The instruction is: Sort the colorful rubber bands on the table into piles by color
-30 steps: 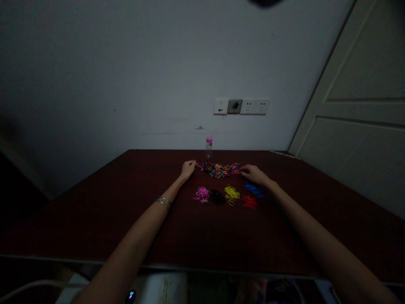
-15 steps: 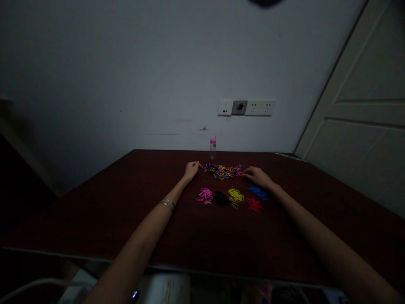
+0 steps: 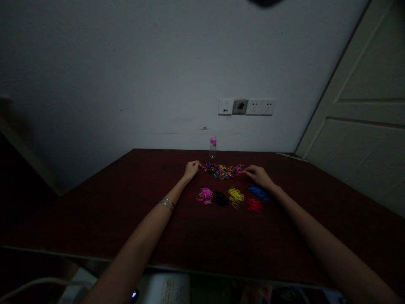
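A mixed pile of small colourful rubber bands (image 3: pixel 223 171) lies toward the back of the dark red table. At its left edge is my left hand (image 3: pixel 191 169), fingers closed, with a pink band by the fingertips; whether it is gripped is too small to tell. My right hand (image 3: pixel 257 174) reaches the pile's right edge, thumb and fingers pinched together at the bands there. Nearer to me lie sorted heaps: pink bands (image 3: pixel 206 194), black bands (image 3: pixel 220 198), yellow bands (image 3: pixel 236 196), red bands (image 3: pixel 255 205) and blue bands (image 3: pixel 258 192), the blue ones just below my right hand.
A clear bottle with a pink top (image 3: pixel 213 147) stands behind the pile, near the wall. Wall sockets (image 3: pixel 260 107) sit above the table (image 3: pixel 177 236). A pale panelled door (image 3: pixel 363 139) is at the right. A white cable (image 3: pixel 41 280) shows below the front edge.
Both hands stay at the two ends of the mixed pile, with hardly any finger movement. The view has shifted very slightly; the heaps look the same.
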Action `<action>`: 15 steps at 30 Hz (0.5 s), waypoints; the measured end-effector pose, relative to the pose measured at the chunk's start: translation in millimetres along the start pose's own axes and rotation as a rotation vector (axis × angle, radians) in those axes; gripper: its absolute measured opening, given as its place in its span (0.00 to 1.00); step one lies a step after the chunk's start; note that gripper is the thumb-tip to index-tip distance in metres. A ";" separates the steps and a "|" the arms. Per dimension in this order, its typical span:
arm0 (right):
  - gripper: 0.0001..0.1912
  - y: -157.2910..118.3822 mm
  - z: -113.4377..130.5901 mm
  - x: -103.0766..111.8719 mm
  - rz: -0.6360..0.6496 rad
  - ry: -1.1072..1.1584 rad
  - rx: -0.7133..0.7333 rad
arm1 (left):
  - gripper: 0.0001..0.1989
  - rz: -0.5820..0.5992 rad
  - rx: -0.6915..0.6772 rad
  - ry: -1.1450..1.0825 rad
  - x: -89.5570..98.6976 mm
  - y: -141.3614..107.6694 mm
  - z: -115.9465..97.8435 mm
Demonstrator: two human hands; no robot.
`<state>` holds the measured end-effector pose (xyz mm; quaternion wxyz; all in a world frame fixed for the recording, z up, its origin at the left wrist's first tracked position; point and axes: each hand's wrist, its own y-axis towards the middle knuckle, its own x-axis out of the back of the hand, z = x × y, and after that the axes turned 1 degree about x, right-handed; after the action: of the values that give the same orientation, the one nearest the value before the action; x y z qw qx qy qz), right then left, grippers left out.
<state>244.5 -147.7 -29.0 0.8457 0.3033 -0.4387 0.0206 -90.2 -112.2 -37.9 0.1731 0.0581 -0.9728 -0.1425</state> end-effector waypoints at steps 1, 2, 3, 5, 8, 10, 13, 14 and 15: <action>0.16 0.0 1.3 0.6 -0.014 0.009 0.004 | 0.19 -0.002 -0.004 0.001 0.1 0.2 0.2; 0.16 0.1 2.6 1.3 -0.027 0.017 0.008 | 0.19 -0.004 -0.009 -0.002 0.2 0.5 0.6; 0.16 0.1 3.9 2.1 -0.039 0.025 0.011 | 0.19 -0.006 -0.011 -0.006 0.3 1.0 1.1; 0.16 -0.1 6.2 3.6 -0.057 0.034 0.002 | 0.19 -0.007 -0.007 -0.014 0.2 2.4 2.8; 0.16 -1.1 8.9 5.2 -0.076 0.049 -0.033 | 0.19 -0.013 0.004 -0.007 -0.1 4.8 6.0; 0.16 -2.3 10.9 5.7 -0.081 0.062 -0.042 | 0.20 -0.016 -0.004 -0.006 0.0 5.6 7.2; 0.16 -3.8 15.7 6.3 -0.091 0.081 -0.031 | 0.19 -0.035 -0.033 -0.020 1.2 4.3 5.4; 0.16 -3.9 18.1 6.4 -0.096 0.089 -0.025 | 0.18 -0.052 -0.048 -0.022 1.7 3.2 3.6; 0.17 -3.7 20.9 6.6 -0.103 0.099 -0.022 | 0.17 -0.071 -0.069 -0.018 1.9 2.1 1.2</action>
<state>234.3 -163.4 -16.8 0.8694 0.3150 -0.3803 -0.0128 -92.5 -110.2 -37.7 0.1610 0.0852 -0.9662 -0.1825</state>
